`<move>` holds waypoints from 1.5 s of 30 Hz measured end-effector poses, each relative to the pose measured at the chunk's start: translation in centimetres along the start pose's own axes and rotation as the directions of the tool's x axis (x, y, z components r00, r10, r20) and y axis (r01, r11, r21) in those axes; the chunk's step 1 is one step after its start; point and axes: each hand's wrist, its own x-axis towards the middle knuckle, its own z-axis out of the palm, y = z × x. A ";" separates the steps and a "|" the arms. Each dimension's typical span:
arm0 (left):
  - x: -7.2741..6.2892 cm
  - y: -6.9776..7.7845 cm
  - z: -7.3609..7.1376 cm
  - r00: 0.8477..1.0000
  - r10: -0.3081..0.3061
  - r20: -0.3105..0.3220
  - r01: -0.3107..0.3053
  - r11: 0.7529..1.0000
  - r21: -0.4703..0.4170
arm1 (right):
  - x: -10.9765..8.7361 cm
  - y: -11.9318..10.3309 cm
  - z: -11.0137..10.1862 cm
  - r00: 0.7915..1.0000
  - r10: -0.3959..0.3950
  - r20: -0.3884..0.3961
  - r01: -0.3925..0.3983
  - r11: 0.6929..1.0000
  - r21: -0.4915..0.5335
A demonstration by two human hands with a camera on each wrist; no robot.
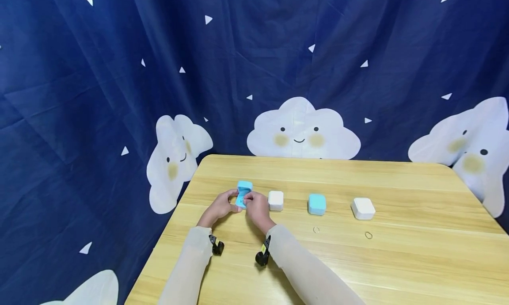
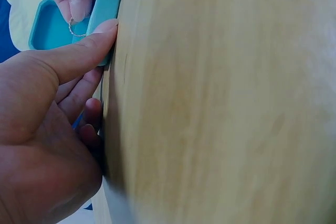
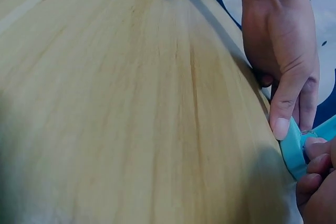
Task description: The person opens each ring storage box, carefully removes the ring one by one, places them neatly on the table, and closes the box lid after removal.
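An opened turquoise ring box (image 1: 245, 186) stands on the table with its lid raised, toward the left side. My left hand (image 1: 222, 205) grips it by the side, the thumb on the front of the base (image 2: 107, 6) in the left wrist view. From the right, my right hand (image 1: 259, 210) reaches over the base and pinches a thin ring (image 2: 71, 27) with a twisted-looking band. The ring's lower part is right at the box's insert. In the right wrist view, the fingers of the right hand (image 3: 320, 182) partly cover the box.
To the right stand a closed white box (image 1: 276, 200), a closed turquoise box (image 1: 317, 204) and another white box (image 1: 362, 208) in a row. Two rings lie on the wooden table (image 1: 417, 252): one ring (image 1: 316, 230) before the turquoise box, another ring (image 1: 368, 235) before the far white one.
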 end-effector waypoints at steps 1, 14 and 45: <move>0.0 0.0 0.0 1.000 0.001 -0.001 -0.001 1.000 0.001 | 0.0 0.0 0.0 1.000 0.007 -0.002 -0.007 1.000 0.009; 0.1 0.1 0.0 1.000 -0.006 -0.001 0.006 1.000 0.016 | 0.1 -0.1 0.2 0.999 0.048 0.010 -0.048 0.998 0.048; 0.4 -0.3 -0.2 1.000 0.018 0.008 -0.019 0.998 0.066 | -2.4 -1.9 -1.8 0.965 -0.077 0.250 0.093 0.994 -0.054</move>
